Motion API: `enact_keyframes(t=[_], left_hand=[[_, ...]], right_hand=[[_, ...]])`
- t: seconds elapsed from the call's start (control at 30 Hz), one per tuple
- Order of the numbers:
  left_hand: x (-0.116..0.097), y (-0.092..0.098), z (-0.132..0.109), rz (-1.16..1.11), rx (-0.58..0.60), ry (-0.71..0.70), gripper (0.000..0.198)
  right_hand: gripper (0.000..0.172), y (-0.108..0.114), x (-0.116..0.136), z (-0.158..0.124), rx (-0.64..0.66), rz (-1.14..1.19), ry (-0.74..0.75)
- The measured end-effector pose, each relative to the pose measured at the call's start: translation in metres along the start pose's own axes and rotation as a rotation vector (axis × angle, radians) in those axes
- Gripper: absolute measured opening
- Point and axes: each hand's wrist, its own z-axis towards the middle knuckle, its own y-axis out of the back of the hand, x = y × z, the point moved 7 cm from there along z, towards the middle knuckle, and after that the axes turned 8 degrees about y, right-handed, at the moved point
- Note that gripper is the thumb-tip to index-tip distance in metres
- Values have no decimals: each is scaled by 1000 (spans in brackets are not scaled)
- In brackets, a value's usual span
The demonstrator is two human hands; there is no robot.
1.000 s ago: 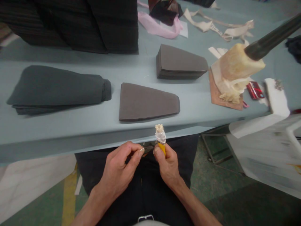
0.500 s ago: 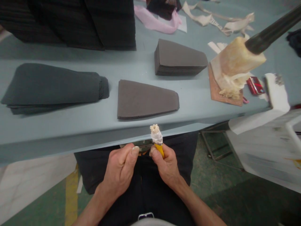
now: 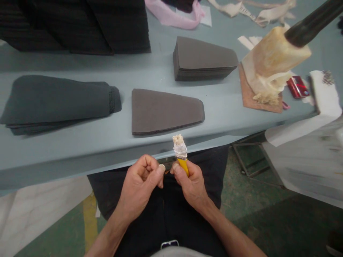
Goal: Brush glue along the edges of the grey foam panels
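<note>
My right hand (image 3: 190,182) is closed round a small brush (image 3: 180,151) with a yellow handle; its stubby pale head, wrapped in whitish tape, points up just below the table's front edge. My left hand (image 3: 139,187) is curled shut beside it, thumb and fingers pinched together close to the right thumb; what it pinches is too small to make out. Both hands hover over my lap in dark trousers. On the grey-blue table (image 3: 80,150) right above them lies a thin stack of grey wedge-shaped pieces (image 3: 163,110).
A thicker stack of grey wedges (image 3: 200,59) sits further back. Folded dark grey fabric (image 3: 59,101) lies at the left, black cloth (image 3: 80,21) behind it. At the right stand a glue-crusted block with a black handle (image 3: 273,60) on a brown board, a red lighter (image 3: 297,86) and white plastic (image 3: 321,100).
The view has shifted slightly. My left hand has curled tighter, its fingers now tucked in against the thumb, next to the right hand. The brush stays upright in my right hand.
</note>
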Motion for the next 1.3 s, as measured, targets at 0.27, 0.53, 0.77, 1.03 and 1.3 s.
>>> enact_keyframes(t=[0.27,0.53,0.77,1.03,1.3], left_hand=[[4,-2,1,-55,18,-42,64],[-6,-5,-1,-122,-11,42,70],[-6,-4,-4,-146,-19,29,67],[-18,3,-23,250,-63,-142,60],[-31,-8,-26,489,-11,-257,64]], right_hand=[[40,-2,14,6,3,-23,43],[24,-10,38,9,37,108,78],[12,0,35,3,-7,-29,142],[14,11,43,3,38,-200,327],[21,17,47,1,101,-279,457]])
